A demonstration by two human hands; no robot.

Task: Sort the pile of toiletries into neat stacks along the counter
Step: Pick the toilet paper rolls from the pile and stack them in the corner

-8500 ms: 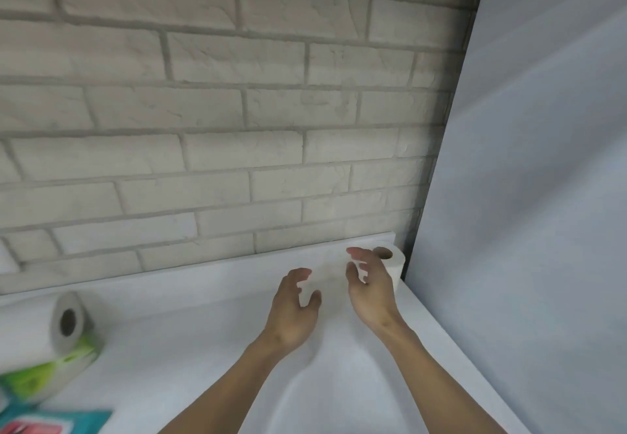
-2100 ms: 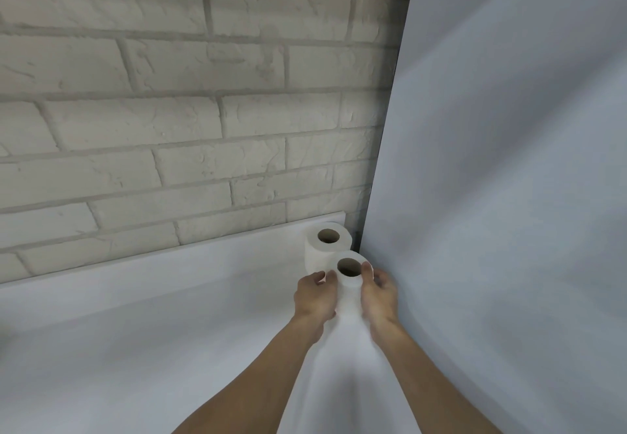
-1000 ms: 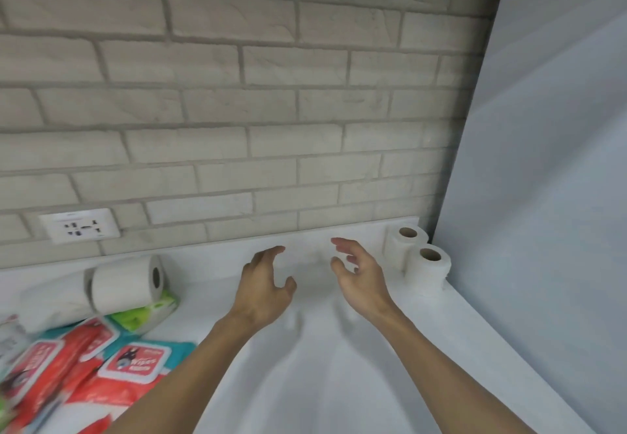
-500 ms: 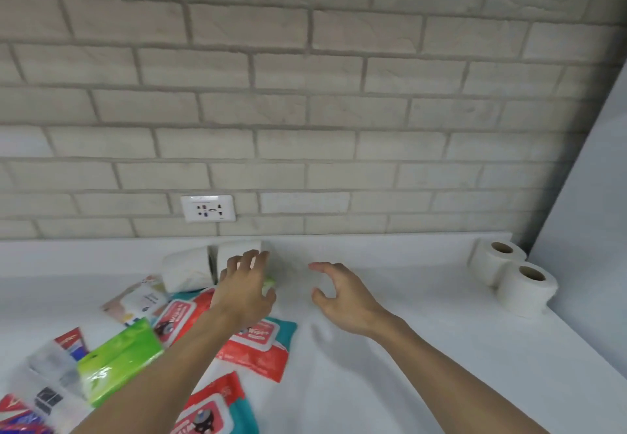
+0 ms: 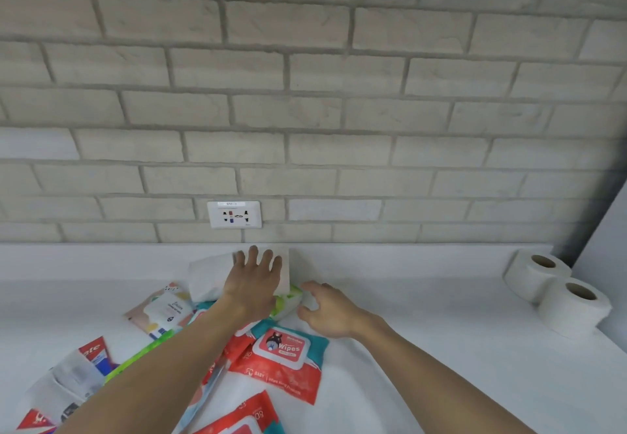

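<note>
Reaching across the smooth white counter (image 5: 441, 382), the left hand (image 5: 252, 286) lies palm-down with fingers spread over a soft white paper roll (image 5: 283, 269) that rests on its side against the low backsplash; whether the hand actually grips the roll cannot be told. A second white roll (image 5: 205, 279) lies on its side just beside it, to the left. The right hand (image 5: 330, 311) hovers just right of them, fingers curled and apart, holding nothing, close to a glossy lime-green packet (image 5: 288, 299) peeking out beneath the roll. The pile of toiletries spreads over the left half of the counter: a flat, crinkly red-and-teal wipes pack (image 5: 283, 355) with a rounded lid label, another like it (image 5: 244, 416) at the bottom edge, a pale pink pouch (image 5: 164, 310), and a toothpaste box (image 5: 91, 354), blurred. At the far right corner two cylindrical toilet rolls (image 5: 556, 293) stand upright, touching, their brown cardboard cores facing up. Behind runs a rough whitewashed brick wall (image 5: 305, 111) with a rectangular white socket plate (image 5: 234, 215).
</note>
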